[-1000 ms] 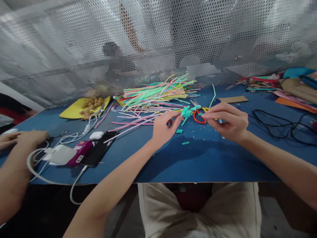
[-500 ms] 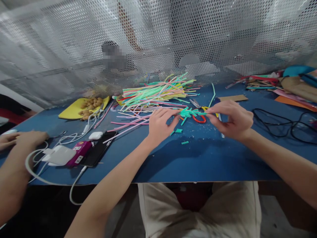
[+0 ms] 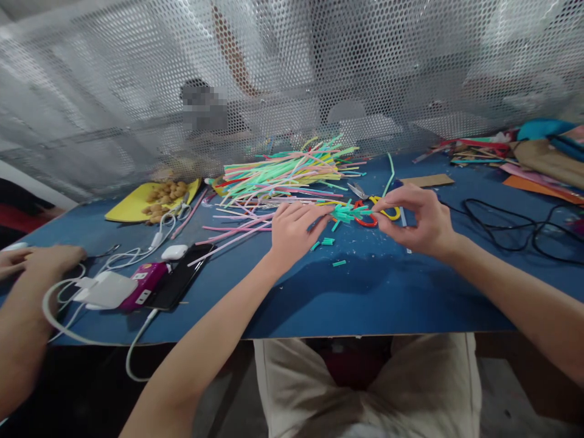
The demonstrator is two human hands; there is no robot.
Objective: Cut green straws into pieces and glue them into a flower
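My left hand pinches the left end of a spiky bunch of short green pipe cleaner pieces, held over the table. At the bunch's right end, the thumb and fingertips of my right hand are closed on it. Scissors with yellow and red handles lie just behind the bunch, partly covered by it and by my right hand. A few cut green pieces rest on the blue table below my hands. Beyond is a loose pile of pastel pipe cleaners.
At left lie a phone, a purple power strip, white cables and a yellow sheet with brown lumps. Another person's hand rests at the far left. Black cable lies at right; a perforated metal screen stands behind.
My right hand has shifted slightly left, closer to the green bunch, and its fingers sit nearer the bunch's centre. My left hand keeps its grip. The whole view has moved slightly.
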